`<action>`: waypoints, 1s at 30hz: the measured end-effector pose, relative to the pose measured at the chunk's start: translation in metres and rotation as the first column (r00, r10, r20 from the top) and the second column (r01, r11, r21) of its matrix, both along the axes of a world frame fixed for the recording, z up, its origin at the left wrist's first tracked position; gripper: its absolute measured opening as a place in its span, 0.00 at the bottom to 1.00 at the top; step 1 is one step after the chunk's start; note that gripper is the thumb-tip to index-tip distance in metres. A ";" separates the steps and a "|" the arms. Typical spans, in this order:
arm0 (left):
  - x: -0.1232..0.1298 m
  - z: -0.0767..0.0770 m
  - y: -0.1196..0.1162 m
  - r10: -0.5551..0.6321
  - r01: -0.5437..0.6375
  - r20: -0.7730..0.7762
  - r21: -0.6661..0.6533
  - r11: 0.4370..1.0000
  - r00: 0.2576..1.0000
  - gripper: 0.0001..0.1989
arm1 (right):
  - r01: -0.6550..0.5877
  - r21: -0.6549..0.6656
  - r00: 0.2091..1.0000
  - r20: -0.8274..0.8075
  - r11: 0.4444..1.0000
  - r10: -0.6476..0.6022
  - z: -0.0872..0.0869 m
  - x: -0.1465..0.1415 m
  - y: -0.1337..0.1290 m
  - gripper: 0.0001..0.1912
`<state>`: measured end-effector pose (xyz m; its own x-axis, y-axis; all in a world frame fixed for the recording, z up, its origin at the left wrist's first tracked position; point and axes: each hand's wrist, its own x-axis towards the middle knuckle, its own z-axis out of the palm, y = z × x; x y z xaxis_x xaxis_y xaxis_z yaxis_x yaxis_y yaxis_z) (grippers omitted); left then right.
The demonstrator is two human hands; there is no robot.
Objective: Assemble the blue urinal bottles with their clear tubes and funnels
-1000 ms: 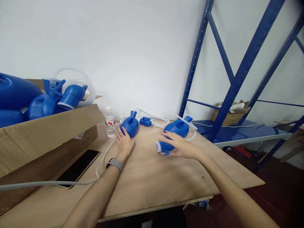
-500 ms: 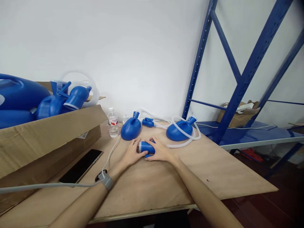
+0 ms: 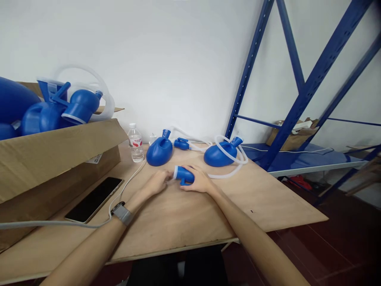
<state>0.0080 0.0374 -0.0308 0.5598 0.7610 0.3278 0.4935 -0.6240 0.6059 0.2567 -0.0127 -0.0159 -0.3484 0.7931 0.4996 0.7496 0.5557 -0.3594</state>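
My right hand (image 3: 199, 179) is wrapped round a blue plastic cup-like mouthpiece (image 3: 183, 173) with a pale rim and a small handle, lying on its side with the rim facing left. My left hand (image 3: 160, 181), with a watch on its wrist, is closed just left of that rim. Its fingertips are blurred; something pale and see-through shows by them, too unclear to name. Beyond the hands, a blue plastic bottle (image 3: 160, 151) stands to the left. Another blue bottle (image 3: 218, 155), with a translucent hose (image 3: 228, 174) looped over it, is to the right. Between them lies a similar blue mouthpiece (image 3: 181, 143).
At left, a cardboard box (image 3: 68, 147) holds several blue bottles and mouthpieces. A phone (image 3: 94, 200) lies beside it, with a clear water bottle (image 3: 136, 147) farther back. A white cable (image 3: 117, 198) crosses near my left wrist. A blue metal rack (image 3: 297, 159) stands right of the table.
My left hand has come away from the side of the mouthpiece to the left of its rim, its fingers now closed. My right hand keeps its hold. The view has shifted slightly.
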 end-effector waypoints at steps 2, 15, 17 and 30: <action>-0.004 0.003 -0.002 -0.043 0.043 0.006 0.016 0.999 0.999 0.26 | -0.004 -0.019 1.000 -0.026 1.000 0.004 0.002 0.011 -0.001 0.47; 0.026 0.007 -0.029 0.133 -0.125 0.194 -0.055 0.991 0.972 0.31 | -0.107 0.017 0.991 -0.083 0.994 0.108 0.003 -0.017 -0.017 0.47; 0.022 0.011 -0.030 0.128 -0.128 0.154 -0.011 0.992 0.980 0.27 | -0.151 0.014 0.981 -0.124 0.989 0.151 0.006 -0.016 -0.017 0.48; 0.025 0.031 -0.038 0.262 -0.259 -0.008 0.121 0.958 0.965 0.18 | -0.110 -0.039 0.982 -0.158 0.993 0.102 0.004 -0.019 -0.015 0.49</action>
<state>0.0330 -0.0008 -0.0001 0.3560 0.8383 0.4129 0.6614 -0.5382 0.5224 0.2373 -0.0273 -0.0114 -0.3528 0.7800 0.5168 0.6202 0.6085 -0.4950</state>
